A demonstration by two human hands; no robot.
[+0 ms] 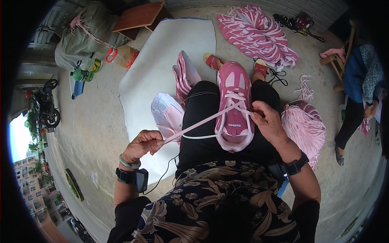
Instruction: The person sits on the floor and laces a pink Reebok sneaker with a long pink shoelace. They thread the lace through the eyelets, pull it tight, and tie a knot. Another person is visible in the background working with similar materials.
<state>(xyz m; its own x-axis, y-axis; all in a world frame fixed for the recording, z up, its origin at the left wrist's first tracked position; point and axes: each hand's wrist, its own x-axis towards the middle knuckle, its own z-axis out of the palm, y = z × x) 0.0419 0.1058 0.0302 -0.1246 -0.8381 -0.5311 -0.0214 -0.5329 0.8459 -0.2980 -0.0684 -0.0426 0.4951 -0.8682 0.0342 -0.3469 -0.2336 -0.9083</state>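
Flowered blouse nearest, pink shoe on my lap, left hand fingers pinched shut on the pink lace pulled taut, right hand gripping its other end at the eyelets, lower rows laced, top unfinished.

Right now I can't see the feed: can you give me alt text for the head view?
A seated person laces a pink sneaker resting on their lap: the left hand pulls a pale pink lace taut to the side while the right hand pinches it at the eyelets. Another pink and white shoe lies beside their left leg on a white mat, with bundles of pink laces on the concrete floor beyond.
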